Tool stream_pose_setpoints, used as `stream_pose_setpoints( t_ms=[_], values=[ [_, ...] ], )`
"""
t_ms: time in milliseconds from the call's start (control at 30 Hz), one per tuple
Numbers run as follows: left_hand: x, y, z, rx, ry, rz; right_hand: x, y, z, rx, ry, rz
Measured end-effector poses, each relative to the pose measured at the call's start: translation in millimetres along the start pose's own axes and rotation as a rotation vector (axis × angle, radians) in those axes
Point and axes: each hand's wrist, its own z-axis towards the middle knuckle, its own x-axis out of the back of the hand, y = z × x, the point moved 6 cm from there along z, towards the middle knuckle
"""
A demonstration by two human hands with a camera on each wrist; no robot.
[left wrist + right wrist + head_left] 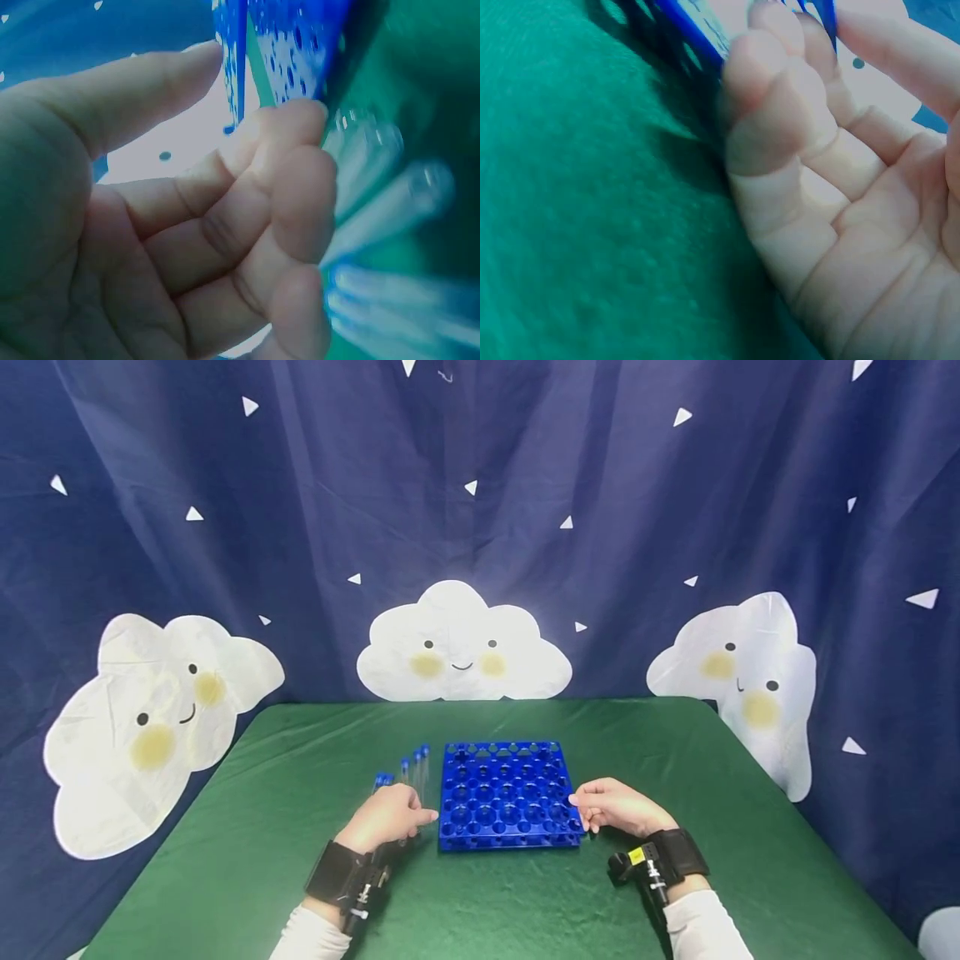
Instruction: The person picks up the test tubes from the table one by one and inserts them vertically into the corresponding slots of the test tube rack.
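A blue test tube rack [506, 793] with rows of round holes lies on the green table between both hands. My left hand [390, 817] is at the rack's left side, thumb tip close to its edge, fingers loosely bent and holding nothing in the left wrist view. My right hand [618, 806] pinches the rack's right edge, with the thumb over the side and the other fingers curled below. Several clear test tubes [394, 217] with blue caps [425, 749] lie beyond and beside my left hand, partly hidden by it.
The green table [495, 902] stretches around the rack to its far edge. Behind it hangs a dark blue curtain [450, 543] with white clouds and small triangles. A strap with a camera [630, 864] sits on the right wrist, another [367, 881] on the left.
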Motion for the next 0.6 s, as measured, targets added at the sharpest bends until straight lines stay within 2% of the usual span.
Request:
stream_pose_setpoints(
  t_ms=[133,267,467,600],
  values=[
    [17.1,-18.4,-3.5,0.066,0.095,-0.012,0,2,-3,0.009,-0.072,0.037],
    [34.3,-44.7,-5.6,0.160,0.175,-0.022,-1,2,-4,0.014,-0.118,0.053],
    [44.8,-78.4,-5.3,0.237,0.200,0.002,-3,2,-4,0.027,-0.135,0.064],
    [39.2,-92.5,-0.7,0.277,0.160,-0.034,-3,2,-4,0.033,-0.136,0.065]
  ],
)
